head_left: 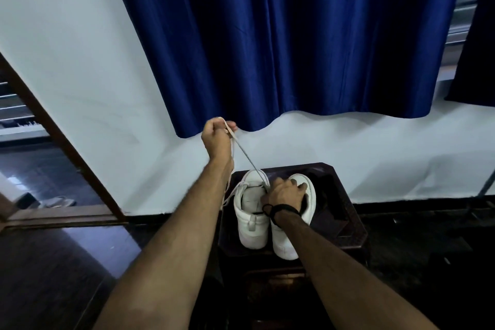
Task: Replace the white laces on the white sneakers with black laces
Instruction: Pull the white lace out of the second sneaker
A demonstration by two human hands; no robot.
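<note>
Two white sneakers [251,211] are being kept side by side on a small dark table [345,211], heels toward the viewer and toes pointing at twelve o'clock. The left sneaker [250,228] is standing at nine o'clock of the right sneaker [308,190], the two touching along their inner sides. A white lace [246,154] is being held taut from the left sneaker's eyelets up toward eleven o'clock, where it is being pinched in the curled grip of the left hand [215,139], raised well above the table. Slack loops of the same lace are hanging beside the left forearm at the sneaker's nine o'clock side. The right hand [285,194] is being pressed down over the right sneaker's opening, its fingers curled over the upper near the tongue; whether anything is being pinched beneath them cannot be told. A black band [281,209] is being worn on the right wrist. At twelve o'clock, a blue curtain [281,48] is hanging against a white wall [67,61]. A dark floor [53,262] is showing at seven o'clock.
</note>
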